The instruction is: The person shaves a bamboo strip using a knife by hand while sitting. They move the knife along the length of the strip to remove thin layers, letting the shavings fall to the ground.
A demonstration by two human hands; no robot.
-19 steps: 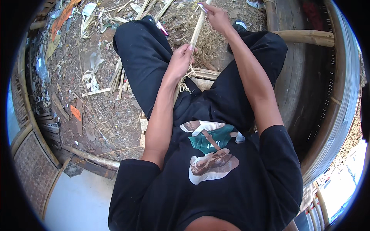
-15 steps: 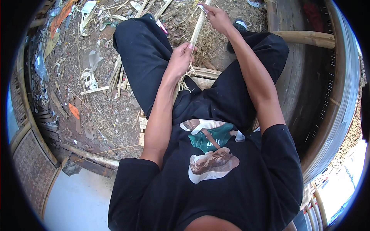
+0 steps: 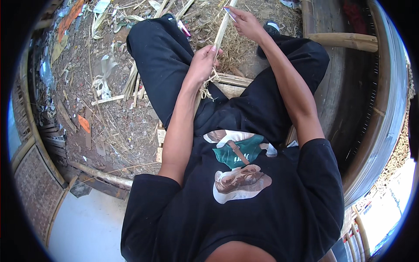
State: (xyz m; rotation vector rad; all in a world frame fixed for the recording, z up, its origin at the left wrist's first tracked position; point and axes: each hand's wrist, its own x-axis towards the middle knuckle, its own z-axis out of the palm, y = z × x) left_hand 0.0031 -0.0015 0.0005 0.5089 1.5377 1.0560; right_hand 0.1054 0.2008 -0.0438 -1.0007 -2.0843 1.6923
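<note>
Gripping a long pale wooden strip (image 3: 224, 28), cropped above, the left hand (image 3: 203, 63) curls; beside the strip, the right hand (image 3: 248, 26) clasps a half-hidden slim whitish tool (image 3: 230, 15).

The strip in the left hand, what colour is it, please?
Pale yellow; the strip shows best in the head view.

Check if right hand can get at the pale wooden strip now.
Likely yes: the right hand is beside the pale wooden strip, nothing visibly between, though that hand grips a slim tool; the left hand holds the strip.
</note>
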